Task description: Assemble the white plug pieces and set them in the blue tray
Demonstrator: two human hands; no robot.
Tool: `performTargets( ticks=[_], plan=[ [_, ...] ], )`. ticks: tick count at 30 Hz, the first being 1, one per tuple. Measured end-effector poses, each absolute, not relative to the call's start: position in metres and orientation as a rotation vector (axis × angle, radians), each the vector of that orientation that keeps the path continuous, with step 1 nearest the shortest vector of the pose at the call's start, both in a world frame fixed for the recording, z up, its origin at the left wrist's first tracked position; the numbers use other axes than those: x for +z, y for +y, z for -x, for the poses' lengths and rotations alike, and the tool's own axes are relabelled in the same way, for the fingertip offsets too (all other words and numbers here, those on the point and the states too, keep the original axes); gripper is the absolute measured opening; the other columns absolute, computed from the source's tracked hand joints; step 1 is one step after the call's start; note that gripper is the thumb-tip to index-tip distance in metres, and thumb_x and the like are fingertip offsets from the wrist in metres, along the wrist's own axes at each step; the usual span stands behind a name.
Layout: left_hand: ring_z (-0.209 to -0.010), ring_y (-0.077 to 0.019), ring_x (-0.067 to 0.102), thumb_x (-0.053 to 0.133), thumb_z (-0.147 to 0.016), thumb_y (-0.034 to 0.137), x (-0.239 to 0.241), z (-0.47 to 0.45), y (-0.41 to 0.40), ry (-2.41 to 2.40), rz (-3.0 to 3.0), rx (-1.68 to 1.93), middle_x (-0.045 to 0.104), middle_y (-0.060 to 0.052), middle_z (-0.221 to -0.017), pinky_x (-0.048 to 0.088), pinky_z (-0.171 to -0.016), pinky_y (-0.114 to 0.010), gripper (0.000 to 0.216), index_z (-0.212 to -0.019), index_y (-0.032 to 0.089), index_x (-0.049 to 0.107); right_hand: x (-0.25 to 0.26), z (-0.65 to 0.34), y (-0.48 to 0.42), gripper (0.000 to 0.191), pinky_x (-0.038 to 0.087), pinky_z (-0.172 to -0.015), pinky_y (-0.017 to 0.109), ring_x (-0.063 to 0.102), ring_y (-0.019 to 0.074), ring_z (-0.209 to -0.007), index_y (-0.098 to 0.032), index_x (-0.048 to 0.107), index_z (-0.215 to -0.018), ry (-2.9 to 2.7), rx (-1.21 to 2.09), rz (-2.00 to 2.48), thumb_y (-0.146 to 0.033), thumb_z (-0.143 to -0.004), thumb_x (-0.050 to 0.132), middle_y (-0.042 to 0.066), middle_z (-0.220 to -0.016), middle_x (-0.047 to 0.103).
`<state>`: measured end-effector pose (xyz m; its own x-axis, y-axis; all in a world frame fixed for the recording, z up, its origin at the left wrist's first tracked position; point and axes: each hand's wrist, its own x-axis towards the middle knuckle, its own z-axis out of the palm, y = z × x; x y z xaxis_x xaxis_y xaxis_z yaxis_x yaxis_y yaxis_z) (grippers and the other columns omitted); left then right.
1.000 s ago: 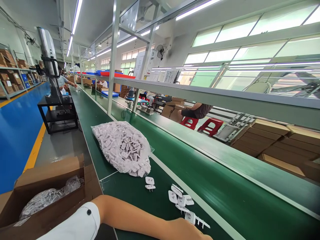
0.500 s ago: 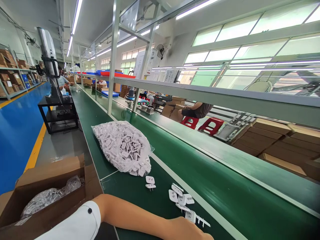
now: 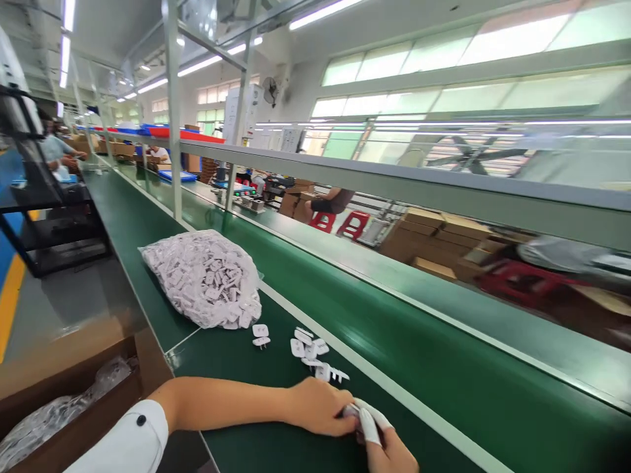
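Note:
In the head view my left hand [image 3: 318, 406] reaches in from the lower left, its fingers closed and meeting my right hand [image 3: 394, 453]. White covers sheathe some fingers of my right hand, which is also closed. A small pale piece shows between the two hands, mostly hidden and blurred, so its kind cannot be made out. Just beyond my left hand lies a loose cluster of white plug plates [image 3: 297, 348], some with pins sticking out. Two more plates [image 3: 260, 330] lie farther left, by a large clear bag [image 3: 207, 279] full of similar white pieces.
The green bench top [image 3: 236, 420] runs beside a green conveyor belt [image 3: 394, 328], split by a pale strip. A metal shelf rail [image 3: 345, 171] and upright post [image 3: 173, 118] rise above. At lower left an open cardboard box [image 3: 133, 368] holds bagged pieces. People sit farther off.
The view has turned right, shifting the bench and bag leftward. My right hand has come into view, and my left hand has drawn back from the loose plates to meet it.

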<state>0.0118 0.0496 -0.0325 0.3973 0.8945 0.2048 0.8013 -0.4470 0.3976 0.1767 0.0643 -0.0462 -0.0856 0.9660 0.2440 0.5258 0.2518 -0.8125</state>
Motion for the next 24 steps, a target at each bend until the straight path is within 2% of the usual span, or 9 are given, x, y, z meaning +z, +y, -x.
performTargets(
  ticks=[3, 5, 12, 18, 24],
  plan=[
    [-0.073, -0.0193, 0.065, 0.046, -0.088, 0.039, -0.027, -0.011, 0.047, 1.510, -2.404, 0.623, 0.067, -0.005, -0.081, 0.044, -0.060, -0.025, 0.023, -0.088, 0.018, 0.054, -0.041, -0.170, 0.057, 0.038, 0.050, -0.057, 0.031, 0.065, 0.0253, -0.071, -0.017, 0.070, -0.091, -1.704, 0.724, 1.308, -0.046, -0.075, 0.050, 0.010, -0.088, 0.072],
    [-0.073, -0.0185, 0.064, 0.044, -0.089, 0.034, -0.024, -0.010, 0.046, 1.467, -2.412, 0.642, 0.066, -0.004, -0.080, 0.044, -0.062, -0.026, 0.019, -0.086, 0.018, 0.053, -0.038, -0.165, 0.053, 0.039, 0.052, -0.062, 0.033, 0.065, 0.0259, -0.077, -0.015, 0.069, -0.096, -1.690, 0.738, 1.277, -0.043, -0.079, 0.048, 0.011, -0.092, 0.071],
    [-0.068, -0.0179, 0.060, 0.035, -0.093, 0.030, -0.023, -0.011, 0.050, 1.371, -2.395, 0.704, 0.062, -0.003, -0.074, 0.039, -0.059, -0.026, 0.021, -0.083, 0.019, 0.050, -0.032, -0.158, 0.050, 0.031, 0.052, -0.069, 0.034, 0.064, 0.0233, -0.081, -0.018, 0.068, -0.094, -1.643, 0.746, 1.155, -0.032, -0.087, 0.042, 0.009, -0.090, 0.071],
    [-0.063, -0.0184, 0.056, 0.033, -0.092, 0.032, -0.025, -0.010, 0.055, 1.340, -2.370, 0.703, 0.058, -0.002, -0.070, 0.035, -0.057, -0.027, 0.022, -0.079, 0.020, 0.046, -0.034, -0.158, 0.053, 0.026, 0.050, -0.080, 0.030, 0.064, 0.0188, -0.085, -0.020, 0.069, -0.094, -1.622, 0.726, 1.175, -0.022, -0.084, 0.045, 0.004, -0.094, 0.070],
    [-0.058, -0.0174, 0.053, 0.033, -0.092, 0.035, -0.021, -0.009, 0.054, 1.326, -2.377, 0.695, 0.055, 0.000, -0.066, 0.033, -0.055, -0.027, 0.023, -0.074, 0.022, 0.041, -0.034, -0.157, 0.053, 0.025, 0.050, -0.080, 0.030, 0.064, 0.0181, -0.085, -0.020, 0.069, -0.093, -1.606, 0.719, 1.155, -0.020, -0.084, 0.045, 0.003, -0.094, 0.070]
  ],
)
